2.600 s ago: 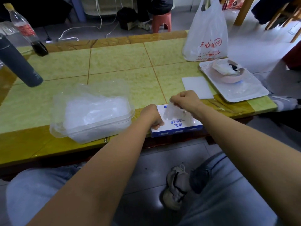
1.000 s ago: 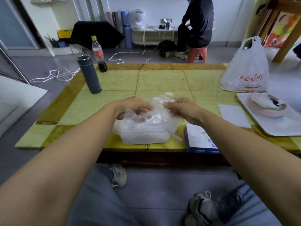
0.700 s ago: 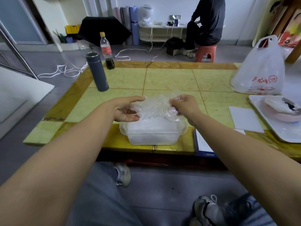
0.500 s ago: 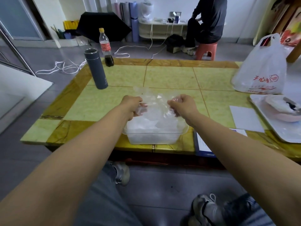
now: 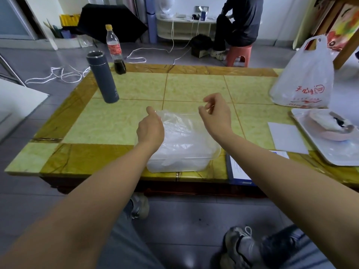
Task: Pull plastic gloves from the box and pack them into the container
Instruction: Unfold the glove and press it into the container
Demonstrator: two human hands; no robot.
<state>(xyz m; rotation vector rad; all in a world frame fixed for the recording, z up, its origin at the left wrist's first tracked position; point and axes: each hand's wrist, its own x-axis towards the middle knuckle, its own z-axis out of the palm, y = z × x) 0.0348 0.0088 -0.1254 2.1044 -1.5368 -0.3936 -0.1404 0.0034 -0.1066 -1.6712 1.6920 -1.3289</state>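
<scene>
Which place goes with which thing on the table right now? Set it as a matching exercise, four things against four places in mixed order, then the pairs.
Things:
1. container
2. glove box
3. grey flask
4. white plastic bag

Places:
A. far right of the table
B. near edge, centre, heaped with clear gloves
C. left side, standing
D. near edge, just right of the container

Pairs: 1-B; 2-D; 3-C; 4-A
</scene>
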